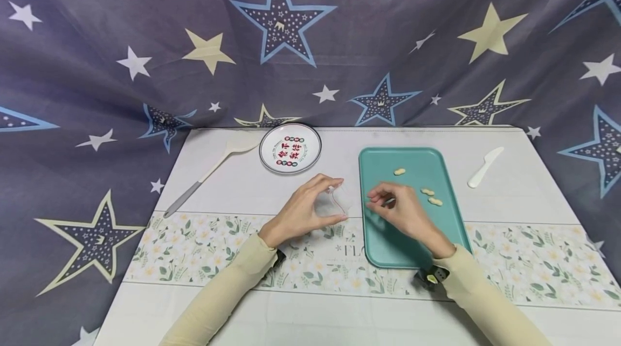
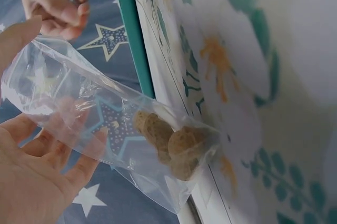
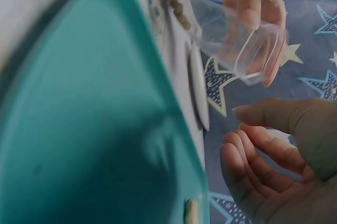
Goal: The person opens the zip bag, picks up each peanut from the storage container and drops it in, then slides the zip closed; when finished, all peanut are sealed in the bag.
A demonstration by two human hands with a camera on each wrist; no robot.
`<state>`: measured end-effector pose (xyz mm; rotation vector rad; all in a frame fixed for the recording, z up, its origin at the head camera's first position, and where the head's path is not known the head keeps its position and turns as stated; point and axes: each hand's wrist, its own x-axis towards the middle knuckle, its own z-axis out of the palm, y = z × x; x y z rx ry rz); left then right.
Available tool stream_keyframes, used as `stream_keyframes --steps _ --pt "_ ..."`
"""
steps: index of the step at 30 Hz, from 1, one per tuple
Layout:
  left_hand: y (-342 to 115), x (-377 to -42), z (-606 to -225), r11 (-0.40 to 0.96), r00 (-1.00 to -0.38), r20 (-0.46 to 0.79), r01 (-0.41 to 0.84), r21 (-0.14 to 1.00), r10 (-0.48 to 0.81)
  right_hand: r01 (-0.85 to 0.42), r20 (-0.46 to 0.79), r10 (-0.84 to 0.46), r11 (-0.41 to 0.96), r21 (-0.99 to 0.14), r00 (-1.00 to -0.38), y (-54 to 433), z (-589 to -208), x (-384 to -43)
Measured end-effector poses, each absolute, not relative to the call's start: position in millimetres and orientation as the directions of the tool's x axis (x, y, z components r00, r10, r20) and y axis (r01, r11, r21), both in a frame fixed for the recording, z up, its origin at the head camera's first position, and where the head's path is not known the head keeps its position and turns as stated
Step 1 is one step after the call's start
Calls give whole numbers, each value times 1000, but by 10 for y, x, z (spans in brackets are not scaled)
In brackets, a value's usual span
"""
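Observation:
My left hand holds a clear zip bag by its mouth, which is spread between thumb and fingers. Peanuts in their shells lie at the bottom of the bag in the left wrist view. The right hand hovers over the left part of a teal tray, fingers loosely bent, thumb apart from them and nothing between. On the tray are three peanuts: one peanut toward the back, and a pair just beyond the right hand.
Back left of the table stands a round plate with red characters. Beside it lies a spatula with a grey handle end. A white knife rests right of the tray. A star-patterned cloth hangs behind the table.

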<state>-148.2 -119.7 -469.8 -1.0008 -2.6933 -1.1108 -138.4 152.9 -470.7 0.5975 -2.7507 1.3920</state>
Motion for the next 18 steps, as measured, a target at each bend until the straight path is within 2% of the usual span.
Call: stream_keyframes --steps 8,18 --pt "-1220 -1490 -4692 533 -790 278 584 613 546 -301 146 -303 566 -768 -942 1709 -4857 -1375" --pt "-1229 -1480 -4688 540 -794 277 581 609 542 -298 173 -256 612 -733 -951 1885 -4901 -1446"
